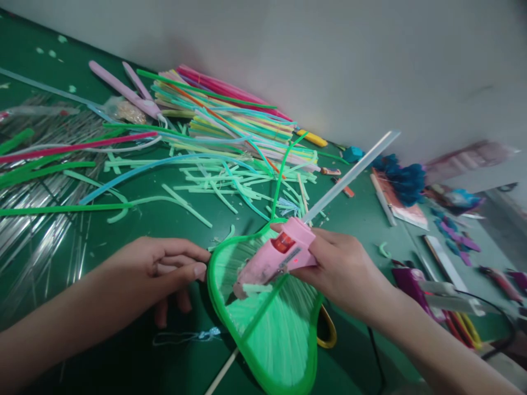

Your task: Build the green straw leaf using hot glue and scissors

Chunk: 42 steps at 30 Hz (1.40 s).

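At the lower centre of the frame, our right hand point(340, 258) is closed around the pink glue gun point(267, 264), whose nozzle points low over the green fan point(290, 334). Our left hand point(175, 271), half-curled and seemingly holding nothing, is at the fan's left rim; we cannot tell whether it touches. We do well to steady that rim, glue sparingly, and keep fingertips off the hot nozzle.

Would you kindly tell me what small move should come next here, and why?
I would perhaps steady the green, fuzzy-rimmed, leaf-shaped panel with the bare left hand, since it is right at the rim, while the right hand holds the pink plastic glue gun tilted low over the panel.
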Each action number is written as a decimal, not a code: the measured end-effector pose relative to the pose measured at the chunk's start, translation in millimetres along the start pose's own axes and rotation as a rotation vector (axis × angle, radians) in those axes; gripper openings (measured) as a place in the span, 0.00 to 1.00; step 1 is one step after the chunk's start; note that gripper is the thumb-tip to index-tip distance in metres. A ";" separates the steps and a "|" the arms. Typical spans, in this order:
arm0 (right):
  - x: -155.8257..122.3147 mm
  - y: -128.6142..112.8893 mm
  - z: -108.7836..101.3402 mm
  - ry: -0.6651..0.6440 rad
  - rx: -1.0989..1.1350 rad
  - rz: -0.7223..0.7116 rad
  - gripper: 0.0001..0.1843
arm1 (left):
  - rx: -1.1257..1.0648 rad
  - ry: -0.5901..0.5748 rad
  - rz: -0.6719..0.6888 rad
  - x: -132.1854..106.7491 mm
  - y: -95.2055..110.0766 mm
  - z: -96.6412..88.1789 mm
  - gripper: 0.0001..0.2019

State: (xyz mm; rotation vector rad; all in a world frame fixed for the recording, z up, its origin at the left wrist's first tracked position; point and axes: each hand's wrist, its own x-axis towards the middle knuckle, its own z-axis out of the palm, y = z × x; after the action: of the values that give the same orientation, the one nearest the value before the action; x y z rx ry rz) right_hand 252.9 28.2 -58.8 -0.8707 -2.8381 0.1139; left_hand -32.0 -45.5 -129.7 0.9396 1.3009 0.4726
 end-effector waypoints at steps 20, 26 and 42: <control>5.8 0.7 4.5 0.029 -0.019 0.043 0.03 | -0.013 -0.003 0.007 -1.7 4.6 2.5 0.24; 8.3 0.7 6.2 0.063 -0.048 0.058 0.03 | -0.007 0.015 -0.003 -3.3 3.1 2.0 0.23; 15.5 0.4 9.8 0.063 -0.111 0.120 0.03 | -0.010 0.008 0.011 -2.1 2.1 2.3 0.22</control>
State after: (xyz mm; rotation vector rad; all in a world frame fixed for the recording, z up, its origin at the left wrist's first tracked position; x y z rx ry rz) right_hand 238.6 37.0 -66.3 -1.0490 -2.7552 -0.0562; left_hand -29.9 -46.6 -126.8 0.9378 1.2997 0.4913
